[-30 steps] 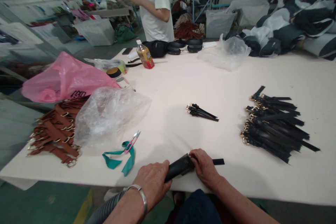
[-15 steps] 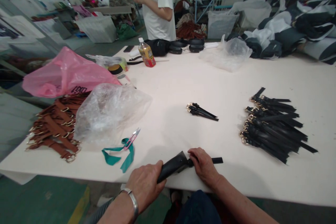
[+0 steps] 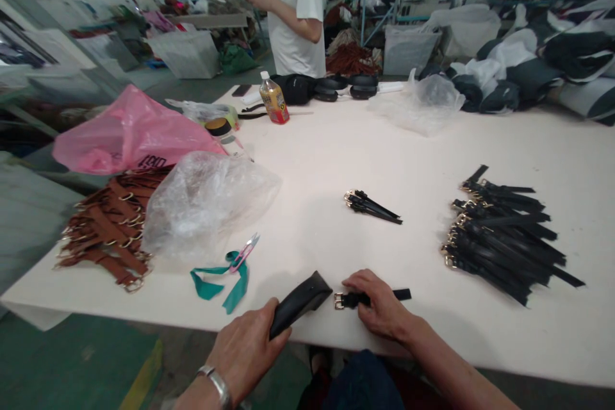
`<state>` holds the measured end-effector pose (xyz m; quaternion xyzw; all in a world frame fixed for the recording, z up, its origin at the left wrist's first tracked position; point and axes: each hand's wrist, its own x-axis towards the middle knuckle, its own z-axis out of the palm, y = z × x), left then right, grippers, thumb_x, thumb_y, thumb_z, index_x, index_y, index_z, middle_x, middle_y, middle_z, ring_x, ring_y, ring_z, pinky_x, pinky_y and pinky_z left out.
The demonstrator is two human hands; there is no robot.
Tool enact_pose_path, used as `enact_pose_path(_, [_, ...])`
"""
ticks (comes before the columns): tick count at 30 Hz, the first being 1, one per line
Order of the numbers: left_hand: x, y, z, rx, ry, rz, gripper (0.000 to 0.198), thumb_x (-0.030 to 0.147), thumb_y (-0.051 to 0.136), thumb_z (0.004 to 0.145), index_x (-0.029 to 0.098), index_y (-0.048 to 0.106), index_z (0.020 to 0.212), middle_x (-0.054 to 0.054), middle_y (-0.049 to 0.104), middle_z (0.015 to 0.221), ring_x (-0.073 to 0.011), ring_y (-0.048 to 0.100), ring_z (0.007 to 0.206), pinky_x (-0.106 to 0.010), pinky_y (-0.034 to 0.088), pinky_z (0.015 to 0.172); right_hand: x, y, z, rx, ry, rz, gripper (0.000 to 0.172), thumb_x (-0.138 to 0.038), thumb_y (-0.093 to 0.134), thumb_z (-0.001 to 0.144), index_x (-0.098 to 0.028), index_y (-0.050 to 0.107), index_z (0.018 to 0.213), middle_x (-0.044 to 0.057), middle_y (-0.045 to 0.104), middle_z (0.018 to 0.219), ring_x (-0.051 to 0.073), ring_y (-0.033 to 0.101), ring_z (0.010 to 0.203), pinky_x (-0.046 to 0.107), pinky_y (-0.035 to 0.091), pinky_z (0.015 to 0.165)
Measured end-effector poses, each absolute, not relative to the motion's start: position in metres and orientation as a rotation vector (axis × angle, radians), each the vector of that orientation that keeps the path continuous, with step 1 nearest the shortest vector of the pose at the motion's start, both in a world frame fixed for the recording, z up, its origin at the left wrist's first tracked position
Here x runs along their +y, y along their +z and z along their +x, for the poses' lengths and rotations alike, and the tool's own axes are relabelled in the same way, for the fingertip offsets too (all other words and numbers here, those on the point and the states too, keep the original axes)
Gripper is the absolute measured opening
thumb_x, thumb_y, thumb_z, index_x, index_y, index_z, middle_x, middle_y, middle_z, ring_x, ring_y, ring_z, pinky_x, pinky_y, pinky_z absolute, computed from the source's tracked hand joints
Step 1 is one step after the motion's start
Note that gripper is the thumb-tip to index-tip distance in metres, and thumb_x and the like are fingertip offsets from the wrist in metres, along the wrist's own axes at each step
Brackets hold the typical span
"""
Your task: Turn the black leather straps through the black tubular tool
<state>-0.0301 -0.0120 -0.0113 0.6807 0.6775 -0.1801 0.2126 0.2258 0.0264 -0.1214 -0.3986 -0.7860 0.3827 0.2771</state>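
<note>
My left hand [image 3: 245, 351] is closed around a black sleeve-like cover [image 3: 300, 301] at the table's near edge. My right hand [image 3: 379, 304] presses down on a short black strap with a gold buckle [image 3: 350, 300], which lies on the white table [image 3: 336, 160] just clear of the cover's open end. A small bundle of black straps [image 3: 372, 205] lies in the middle. A large pile of black buckled straps [image 3: 504, 237] sits to the right.
Brown buckled straps [image 3: 108, 230], a clear plastic bag [image 3: 206, 205] and a pink bag [image 3: 129, 134] lie at the left. Pink snips on a teal ribbon [image 3: 230, 269] rest near my left hand. A drink bottle [image 3: 275, 99] and a person in a white shirt [image 3: 298, 6] are at the far edge.
My left hand has pulled the black cover back to the left, off the strap. The strap's gold buckle now shows beside my right hand, which stayed in place.
</note>
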Motion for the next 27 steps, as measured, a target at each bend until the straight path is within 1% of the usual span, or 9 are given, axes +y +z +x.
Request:
enact_pose_path(3, [-0.018,-0.014,-0.032,1.904,-0.491,1.843,0.029,0.037,0.039,0.084,0.020,0.053,0.104,-0.008,0.066,0.088,-0.0257,0.062,0.087,-0.033,0.043,0.071,0.029,-0.109,0.227,-2.337,0.987,-1.071,0.046,-0.002,0.048,0.062,-0.025,0.063,0.099,0.003,0.061,0.096,0.020,0.052,0.094,0.035,0.043,0.085])
enact_pose_path(8, [-0.023,-0.012,-0.032,1.944,-0.491,1.808,0.035,0.039,0.039,0.085,0.019,0.051,0.110,-0.010,0.066,0.090,-0.0272,0.062,0.088,-0.033,0.043,0.069,0.032,-0.114,0.223,-2.170,0.862,-1.482,0.004,-0.018,0.060,0.075,-0.020,0.061,0.079,0.002,0.060,0.080,0.017,0.055,0.076,0.029,0.042,0.069])
enact_pose_path(11, [-0.022,-0.004,-0.029,1.939,-0.476,1.817,0.033,0.039,0.040,0.085,0.019,0.051,0.110,-0.010,0.066,0.089,-0.0278,0.062,0.086,-0.035,0.043,0.069,0.029,-0.122,0.221,-2.089,0.833,-1.615,0.011,-0.028,0.063,0.077,-0.020,0.058,0.071,0.001,0.060,0.072,0.016,0.055,0.068,0.028,0.040,0.063])
enact_pose_path(13, [-0.022,0.001,-0.024,1.924,-0.476,1.814,0.031,0.038,0.041,0.085,0.020,0.052,0.108,-0.009,0.066,0.087,-0.0277,0.062,0.086,-0.035,0.043,0.069,0.025,-0.124,0.221,-2.076,0.854,-1.618,0.011,-0.028,0.059,0.080,-0.020,0.058,0.072,0.000,0.061,0.071,0.016,0.056,0.066,0.028,0.040,0.063])
enact_pose_path(17, [-0.025,0.004,-0.009,1.854,-0.542,1.817,0.031,0.035,0.042,0.084,0.020,0.052,0.110,-0.009,0.066,0.093,-0.0267,0.061,0.091,-0.036,0.044,0.076,0.022,-0.125,0.223,-2.030,0.925,-1.609,0.009,-0.026,0.055,0.081,-0.021,0.060,0.087,-0.001,0.062,0.068,0.015,0.056,0.062,0.027,0.040,0.061])
enact_pose_path(19, [-0.027,0.001,-0.001,1.819,-0.559,1.828,0.035,0.034,0.042,0.085,0.020,0.050,0.115,-0.009,0.066,0.096,-0.0266,0.061,0.094,-0.036,0.044,0.079,0.024,-0.124,0.224,-2.074,0.914,-1.615,0.020,-0.025,0.055,0.080,-0.021,0.060,0.099,0.000,0.065,0.071,0.016,0.059,0.065,0.028,0.041,0.063])
enact_pose_path(22, [-0.029,-0.005,0.011,1.782,-0.545,1.849,0.038,0.033,0.043,0.084,0.019,0.049,0.119,-0.009,0.066,0.099,-0.0275,0.061,0.095,-0.038,0.045,0.080,0.031,-0.119,0.226,-2.188,0.811,-1.654,0.032,-0.024,0.056,0.079,-0.023,0.058,0.111,0.004,0.069,0.087,0.020,0.062,0.078,0.030,0.041,0.068])
enact_pose_path(25, [-0.029,-0.010,0.018,1.768,-0.556,1.850,0.037,0.035,0.043,0.084,0.018,0.051,0.116,-0.010,0.067,0.096,-0.0292,0.062,0.093,-0.040,0.046,0.078,0.039,-0.112,0.227,-2.309,0.737,-1.661,0.015,-0.026,0.055,0.080,-0.025,0.065,0.091,0.004,0.068,0.087,0.021,0.061,0.081,0.030,0.039,0.066])
enact_pose_path(27, [-0.029,-0.011,0.021,1.772,-0.562,1.858,0.036,0.035,0.042,0.084,0.017,0.052,0.114,-0.011,0.067,0.095,-0.0301,0.062,0.092,-0.041,0.047,0.078,0.045,-0.109,0.228,-2.339,0.760,-1.612,0.011,-0.026,0.055,0.081,-0.024,0.065,0.078,0.003,0.065,0.082,0.019,0.060,0.078,0.029,0.037,0.064])
